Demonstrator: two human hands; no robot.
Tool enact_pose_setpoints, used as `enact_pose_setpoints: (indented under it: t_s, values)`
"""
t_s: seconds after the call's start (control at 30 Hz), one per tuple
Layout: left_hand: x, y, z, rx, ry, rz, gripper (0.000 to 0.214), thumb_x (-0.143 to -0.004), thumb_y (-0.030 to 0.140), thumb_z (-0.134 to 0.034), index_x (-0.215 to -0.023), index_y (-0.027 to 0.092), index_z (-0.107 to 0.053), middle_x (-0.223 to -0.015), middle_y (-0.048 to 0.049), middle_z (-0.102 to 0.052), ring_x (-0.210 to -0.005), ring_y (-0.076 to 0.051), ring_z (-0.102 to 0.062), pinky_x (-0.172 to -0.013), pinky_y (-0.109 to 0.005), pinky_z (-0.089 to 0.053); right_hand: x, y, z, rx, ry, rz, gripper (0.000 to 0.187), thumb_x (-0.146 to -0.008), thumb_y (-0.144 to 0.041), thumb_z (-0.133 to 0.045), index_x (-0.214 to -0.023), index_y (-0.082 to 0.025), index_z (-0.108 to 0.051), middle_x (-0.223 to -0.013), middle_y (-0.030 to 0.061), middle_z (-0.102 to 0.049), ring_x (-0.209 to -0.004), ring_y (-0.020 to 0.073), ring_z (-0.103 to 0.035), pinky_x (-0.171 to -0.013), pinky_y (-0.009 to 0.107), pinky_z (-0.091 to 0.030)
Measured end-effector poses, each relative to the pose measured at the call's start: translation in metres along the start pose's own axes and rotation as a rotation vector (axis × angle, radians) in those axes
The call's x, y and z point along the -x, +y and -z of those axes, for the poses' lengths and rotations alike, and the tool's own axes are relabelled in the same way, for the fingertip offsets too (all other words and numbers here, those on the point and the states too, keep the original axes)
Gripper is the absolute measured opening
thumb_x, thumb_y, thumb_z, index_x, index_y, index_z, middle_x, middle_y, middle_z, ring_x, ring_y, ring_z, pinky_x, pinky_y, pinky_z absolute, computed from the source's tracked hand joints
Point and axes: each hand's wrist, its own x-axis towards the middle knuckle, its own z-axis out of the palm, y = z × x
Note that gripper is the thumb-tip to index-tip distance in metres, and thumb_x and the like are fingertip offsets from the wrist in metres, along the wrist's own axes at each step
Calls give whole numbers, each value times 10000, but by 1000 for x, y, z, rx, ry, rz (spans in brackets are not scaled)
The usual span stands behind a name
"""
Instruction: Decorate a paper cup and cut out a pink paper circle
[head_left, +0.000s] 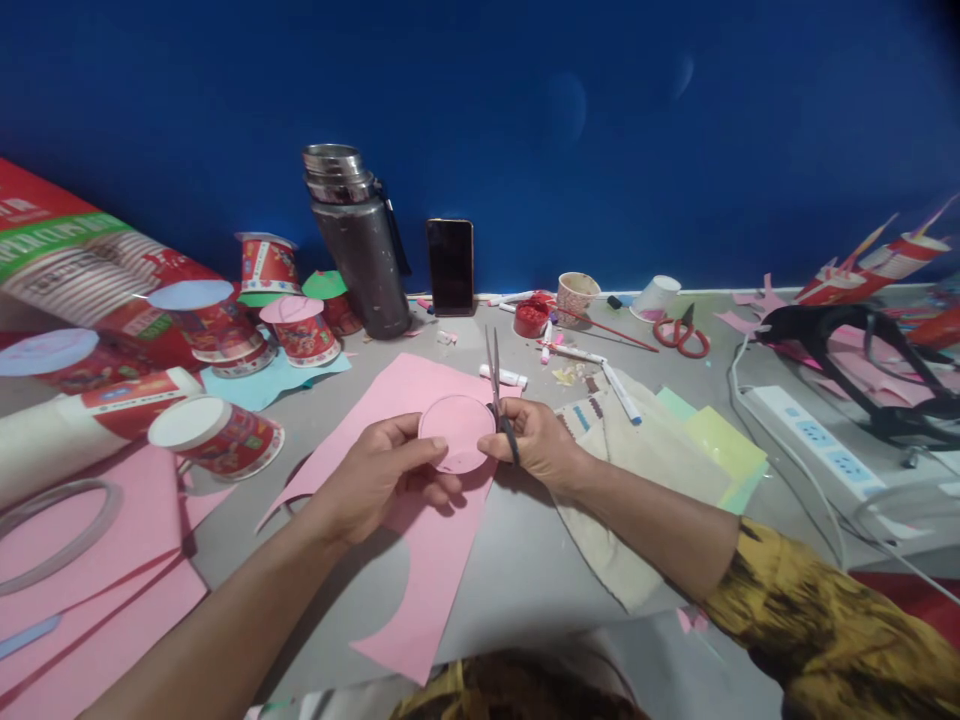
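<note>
My left hand (379,478) pinches a round pink paper disc (456,432) by its lower left edge, above the table. My right hand (534,440) is closed on a pair of dark-handled scissors (497,398); the blades point up and away, right beside the disc's right edge. Under both hands lies a long pink paper sheet (427,560) with curved cut-outs along its sides.
Red paper cups (217,436), some capped with paper discs, crowd the left. A steel flask (360,240) and a phone (450,266) stand against the blue wall. Markers, red scissors (681,334), a cloth (637,470), a power strip (817,440) and cables lie on the right.
</note>
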Motion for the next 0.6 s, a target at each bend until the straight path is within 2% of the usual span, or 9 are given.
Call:
enact_pose_setpoints:
  t_s: [0.07, 0.2, 0.3, 0.43, 0.5, 0.6]
  values:
    - [1, 1, 0, -37, -71, 12, 335, -756, 384, -825, -925, 154, -649, -666, -119, -766, -601, -289, -758, -579, -369, -602, -2, -1, 1, 18, 18, 28, 442, -538, -344, -974, -787, -174, -651, -656, -45, -641, -595, 109, -558, -563, 227, -450]
    - [0, 2, 0, 24, -94, -34, 289, -802, 392, -739, -933, 151, -648, -653, -114, -750, -598, -289, -750, -532, -353, -591, -3, 0, 2, -8, 31, 42, 448, -544, -355, -976, -796, -174, -654, -681, -37, -655, -612, 112, -561, -577, 230, -446]
    - [-3, 3, 2, 101, -31, -93, 294, -816, 449, -717, -840, 164, -648, -634, -63, -700, -550, -240, -700, -480, -333, -578, -3, 0, 2, -25, 9, 27, 456, -528, -353, -982, -795, -169, -661, -692, -30, -672, -623, 117, -569, -582, 233, -451]
    - [-5, 2, 7, 111, 78, -95, 311, -717, 385, -859, -727, 169, -636, -579, 19, -610, -443, -99, -549, -411, -192, -455, -2, 0, 3, 17, -33, -3, 454, -507, -345, -985, -747, -168, -644, -643, -41, -647, -576, 101, -533, -537, 213, -410]
    - [-3, 2, 9, 9, 48, -46, 299, -656, 325, -907, -765, 153, -689, -576, 12, -632, -425, -72, -524, -402, -157, -397, -1, -1, 4, 21, -41, -10, 453, -498, -332, -987, -752, -165, -651, -625, -49, -632, -553, 91, -513, -528, 210, -397]
    - [0, 2, 10, -105, -85, 1, 349, -646, 311, -908, -914, 137, -766, -688, -51, -732, -469, -109, -601, -456, -196, -461, 0, -3, 3, 8, -8, 12, 453, -500, -329, -986, -772, -161, -666, -640, -49, -634, -553, 84, -508, -529, 205, -390]
